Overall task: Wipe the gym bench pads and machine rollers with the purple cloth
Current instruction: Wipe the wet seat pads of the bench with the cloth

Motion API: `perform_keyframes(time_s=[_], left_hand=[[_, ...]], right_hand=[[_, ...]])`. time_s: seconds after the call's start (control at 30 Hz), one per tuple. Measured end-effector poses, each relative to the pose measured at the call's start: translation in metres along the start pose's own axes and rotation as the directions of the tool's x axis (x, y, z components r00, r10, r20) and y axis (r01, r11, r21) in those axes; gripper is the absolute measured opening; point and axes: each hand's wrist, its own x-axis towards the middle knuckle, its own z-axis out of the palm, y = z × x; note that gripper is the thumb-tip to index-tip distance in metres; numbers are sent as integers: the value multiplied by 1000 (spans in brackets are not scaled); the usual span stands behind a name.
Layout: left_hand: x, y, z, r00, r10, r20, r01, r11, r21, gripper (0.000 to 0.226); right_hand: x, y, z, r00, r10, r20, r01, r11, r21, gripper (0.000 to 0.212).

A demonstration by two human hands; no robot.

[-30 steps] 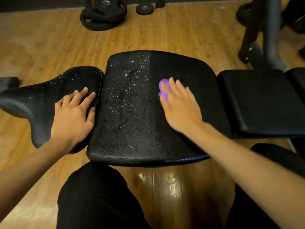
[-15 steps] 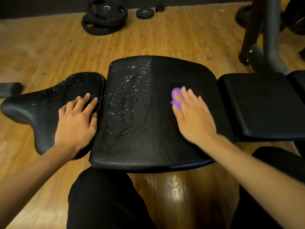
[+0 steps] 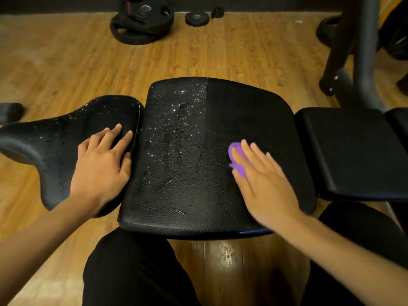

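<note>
- since a second ago the right hand (image 3: pixel 265 184) slides the purple cloth (image 3: pixel 237 160) from the middle pad's (image 3: pixel 187 173) centre toward its near right part, flat fingers pressing it.
- left hand (image 3: pixel 101 166) rests flat on the seat pad (image 3: pixel 55 133) just left of the middle pad, gripping nothing.
- risk: the cloth is bunched and only pressed, not pinched, so it may slip free on wet vinyl.
- risk: droplets (image 3: pixel 176 120) on the middle pad's left half (not yet wiped) may just smear; tears (image 3: pixel 170 181) near its front edge could snag the cloth.
- no containers in view.
</note>
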Motion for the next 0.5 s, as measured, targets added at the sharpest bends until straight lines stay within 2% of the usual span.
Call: perform_keyframes(time_s=[0.13, 0.2, 0.3, 0.37, 0.43, 0.5], left_hand=[[0, -2, 3, 1000, -11, -7, 11, 1000, 3, 61], [-1, -2, 4, 1000, -17, -3, 17, 1000, 3, 61], [0, -2, 4, 1000, -18, 1, 18, 1000, 3, 61], [-1, -2, 5, 1000, -15, 3, 15, 1000, 6, 62], [-1, 0, 3, 1000, -23, 3, 23, 1000, 3, 63], [0, 1, 2, 1000, -24, 2, 24, 1000, -1, 63]], right_hand=[[134, 39, -6, 985, 168, -31, -169, 986, -8, 55], [156, 43, -3, 966, 254, -37, -255, 967, -9, 57], [106, 27, 5, 971, 238, -16, -237, 971, 35, 62], [41, 7, 0, 983, 181, 9, -181, 981, 66, 76], [-14, -12, -6, 983, 153, 97, -161, 984, 81, 92], [-26, -20, -10, 975, 165, 149, -172, 984, 35, 99]])
